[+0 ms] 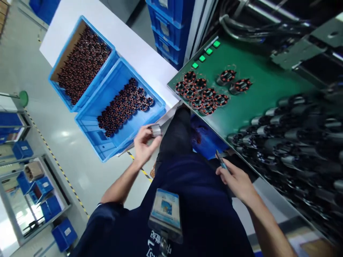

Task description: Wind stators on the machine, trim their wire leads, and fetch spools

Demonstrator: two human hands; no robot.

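My left hand (144,144) grips a short metal cylinder (156,130) between fingers and thumb, just beside the rim of a blue plastic crate (91,132). That crate holds many copper-wound motor stators (124,107). My right hand (235,182) holds a small blue-handled hand tool (222,160) near the edge of a green bench mat (257,71). On the mat sit several copper-wound stators (199,92), out of reach of neither hand's fingers but not touched.
A second blue crate (63,60) of wound stators adjoins the first on a white table (128,46). Rows of black metal-capped motor parts (289,142) fill the right side. Stacked blue crates (168,32) stand beyond the table, and shelves (16,121) line the left.
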